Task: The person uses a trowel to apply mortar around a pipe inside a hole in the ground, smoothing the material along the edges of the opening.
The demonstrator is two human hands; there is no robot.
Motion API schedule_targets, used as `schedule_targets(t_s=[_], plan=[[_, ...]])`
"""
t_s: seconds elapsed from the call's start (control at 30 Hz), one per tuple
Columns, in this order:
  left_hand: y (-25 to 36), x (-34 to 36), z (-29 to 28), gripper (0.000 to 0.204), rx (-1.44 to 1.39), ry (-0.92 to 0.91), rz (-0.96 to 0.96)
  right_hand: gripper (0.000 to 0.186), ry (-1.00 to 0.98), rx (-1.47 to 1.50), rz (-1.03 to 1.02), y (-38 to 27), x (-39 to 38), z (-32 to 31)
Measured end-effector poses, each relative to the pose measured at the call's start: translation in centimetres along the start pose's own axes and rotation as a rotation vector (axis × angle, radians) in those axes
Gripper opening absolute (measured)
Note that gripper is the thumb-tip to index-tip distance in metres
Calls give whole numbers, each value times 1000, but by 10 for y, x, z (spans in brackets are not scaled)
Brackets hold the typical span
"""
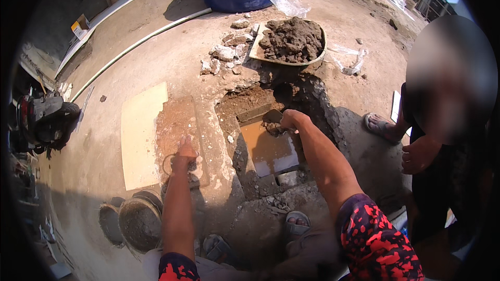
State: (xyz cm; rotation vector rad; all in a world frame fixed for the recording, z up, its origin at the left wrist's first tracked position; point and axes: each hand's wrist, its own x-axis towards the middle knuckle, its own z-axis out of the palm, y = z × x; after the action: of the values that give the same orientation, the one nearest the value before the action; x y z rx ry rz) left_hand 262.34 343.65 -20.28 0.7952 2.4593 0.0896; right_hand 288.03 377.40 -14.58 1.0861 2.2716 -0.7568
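My right hand point(292, 120) grips a trowel point(272, 117) with dark wet soil on it, held over a square pit that contains muddy orange-brown water point(265, 151). The pit's broken concrete edge point(226, 177) and dug soil surround it. My left hand point(185, 150) is on or just over a dirt-covered board point(176, 119) left of the pit, fingers stretched out. A pale yellow board point(138, 135) lies beside it.
A tub of soil point(291, 39) and rubble point(224, 53) sit beyond the pit. Buckets point(139, 224) stand at lower left, a motorbike point(41, 119) at far left, a blue tank point(234, 0) behind. Another person point(432, 161) stands close on the right.
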Motion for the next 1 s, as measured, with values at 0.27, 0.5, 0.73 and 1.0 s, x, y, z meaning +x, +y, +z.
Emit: schedule_targets(t_s=[0.27,0.5,0.73,1.0], plan=[[-68,24,0,87,-263,28,102,32,184,385,-263,-24,8,-12],[-71,29,14,86,-233,20,134,23,187,1331,-455,-43,-15,-38],[-91,43,24,83,-275,16,149,21,792,2143,-683,-44,-49,-133],[-106,48,24,78,-303,46,139,20,1412,2558,-508,56,-90,-202]])
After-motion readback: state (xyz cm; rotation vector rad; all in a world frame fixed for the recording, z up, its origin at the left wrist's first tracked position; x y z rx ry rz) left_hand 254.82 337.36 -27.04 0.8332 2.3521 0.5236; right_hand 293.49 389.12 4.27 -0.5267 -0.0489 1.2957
